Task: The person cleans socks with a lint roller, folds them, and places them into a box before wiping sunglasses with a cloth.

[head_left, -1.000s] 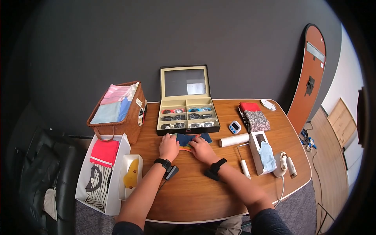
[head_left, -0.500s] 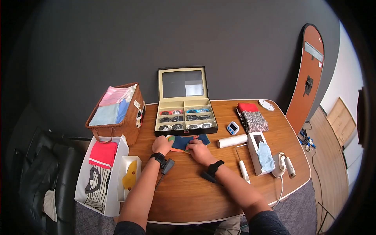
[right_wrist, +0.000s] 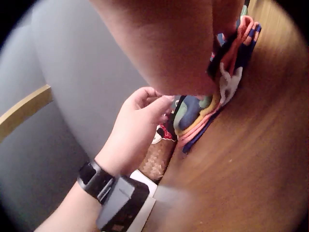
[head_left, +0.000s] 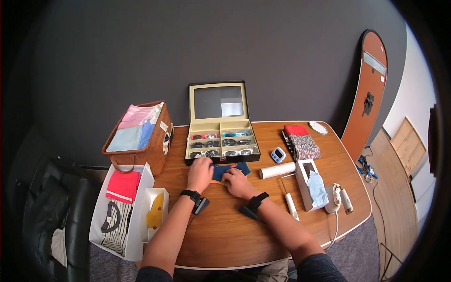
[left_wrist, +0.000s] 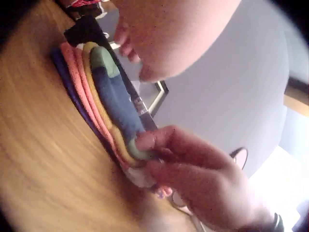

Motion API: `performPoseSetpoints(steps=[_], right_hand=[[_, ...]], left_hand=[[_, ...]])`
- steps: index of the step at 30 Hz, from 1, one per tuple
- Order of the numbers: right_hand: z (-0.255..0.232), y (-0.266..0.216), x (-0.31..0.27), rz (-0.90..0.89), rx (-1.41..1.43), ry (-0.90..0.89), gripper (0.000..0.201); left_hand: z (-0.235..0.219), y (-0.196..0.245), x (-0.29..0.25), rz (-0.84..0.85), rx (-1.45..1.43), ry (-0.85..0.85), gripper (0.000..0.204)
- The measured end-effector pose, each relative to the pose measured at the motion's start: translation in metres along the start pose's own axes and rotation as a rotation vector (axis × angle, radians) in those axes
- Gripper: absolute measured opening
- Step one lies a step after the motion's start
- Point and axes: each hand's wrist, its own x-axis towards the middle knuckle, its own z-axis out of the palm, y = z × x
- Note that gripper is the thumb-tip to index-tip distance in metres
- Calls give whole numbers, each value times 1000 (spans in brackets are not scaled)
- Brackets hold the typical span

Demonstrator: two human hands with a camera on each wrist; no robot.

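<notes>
A layered stack of folded socks (head_left: pixel 223 172) lies on the wooden table in front of the sunglasses case. Blue with green ends, the top sock (left_wrist: pixel 116 94) rests over yellow, coral and navy layers in the left wrist view. My right hand (head_left: pixel 240 183) pinches the right end of the stack between finger and thumb. Lifted just off the left end, my left hand (head_left: pixel 200 175) has loosely bent fingers with no sock between them. In the right wrist view that left hand (right_wrist: pixel 137 128) appears beside the stack's end.
Behind the socks stands the open sunglasses case (head_left: pixel 223 159). A wicker basket (head_left: pixel 162 136) of folded cloths and a white box (head_left: pixel 147 188) of clothes are at left. At right are a white roll (head_left: pixel 277 170), a timer (head_left: pixel 278 154), a tissue-like box (head_left: pixel 304 188) and folded cloth (head_left: pixel 303 143).
My left hand first slid left along the socks, then rose off their left end and came back a little right. My right hand stays at the right end. The view shifted slightly.
</notes>
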Motion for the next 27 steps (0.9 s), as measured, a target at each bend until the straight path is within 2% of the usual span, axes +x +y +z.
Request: performPoseSetpoints(steps=[1, 2, 3, 4, 6, 8, 10, 11, 13, 15, 16, 18, 21, 27], right_hand=[[2, 3, 1, 0, 1, 0, 15], [4, 6, 3, 75, 46, -33, 13], [5, 8, 5, 151, 92, -67, 12], [3, 5, 7, 149, 93, -69, 12], [-2, 0, 9, 227, -23, 2, 15], [-3, -6, 9, 210, -105, 28, 19], [2, -7, 6, 192, -182, 50, 23], [7, -6, 6, 208, -216, 66, 28], [11, -4, 4, 222, -249, 81, 34], [11, 1, 1, 324, -290, 15, 49], [11, 4, 0, 324, -289, 14, 49], [8, 8, 1, 381, -227, -120, 57], [5, 9, 3, 387, -240, -194, 57], [6, 8, 1, 376, -247, -183, 56]], left_hand=[[5, 4, -3, 76, -60, -74, 14], [8, 7, -7, 114, -82, -133, 13], [16, 6, -14, 103, -61, -123, 14], [23, 3, -20, 91, -39, -112, 16], [30, -3, -28, 95, -2, -98, 17], [36, -7, -29, 102, 33, -87, 18], [37, -8, -31, -16, -88, -79, 17], [36, -10, -31, -19, -86, -78, 17], [35, -10, -30, -78, -121, -154, 22], [38, -13, -28, -65, -105, -150, 24], [41, -15, -28, -52, -91, -147, 27], [42, -17, -28, -58, -81, -170, 28], [40, -15, -28, -57, -65, -218, 28], [43, -17, -25, -36, 5, -260, 29]])
